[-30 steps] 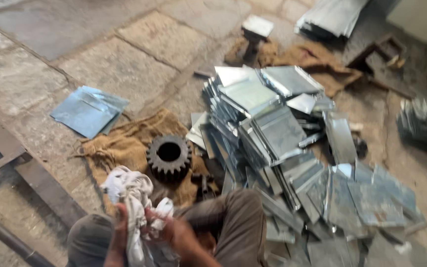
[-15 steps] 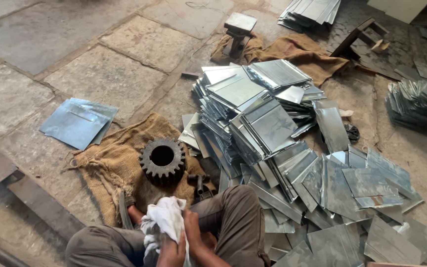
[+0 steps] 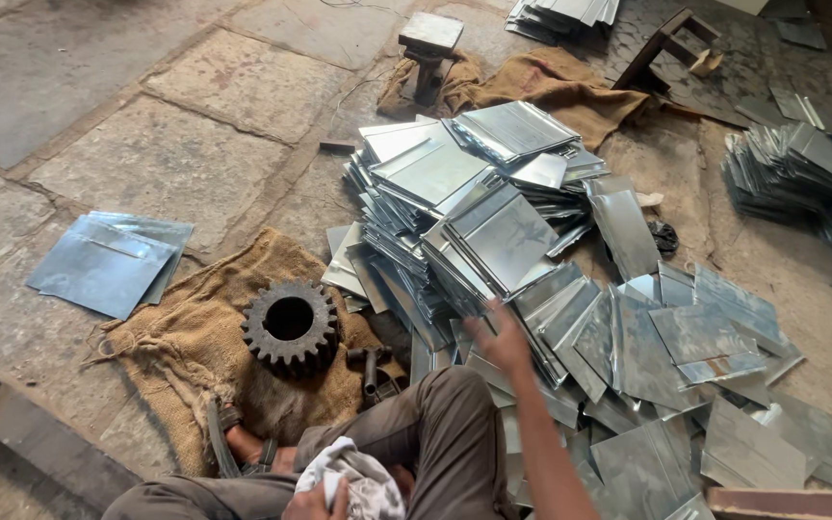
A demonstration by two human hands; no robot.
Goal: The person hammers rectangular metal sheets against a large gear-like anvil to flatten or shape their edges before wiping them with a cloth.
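The right hand (image 3: 499, 337) reaches forward with its fingers spread and holding nothing, touching or just short of the heap of shiny grey sheet-metal plates (image 3: 493, 241); the blur hides which. The plates lie directly ahead of it, their long edges running away to the upper right. The left hand (image 3: 315, 501), nearer the body, is closed on a crumpled white cloth (image 3: 358, 481). A dark toothed gear wheel (image 3: 291, 325) sits on brown burlap sacking (image 3: 185, 337) to the left, with bare stone floor (image 3: 195, 164) beyond.

Silvery metal sheets (image 3: 498, 236), brown burlap (image 3: 185, 337), white rag (image 3: 358, 477).
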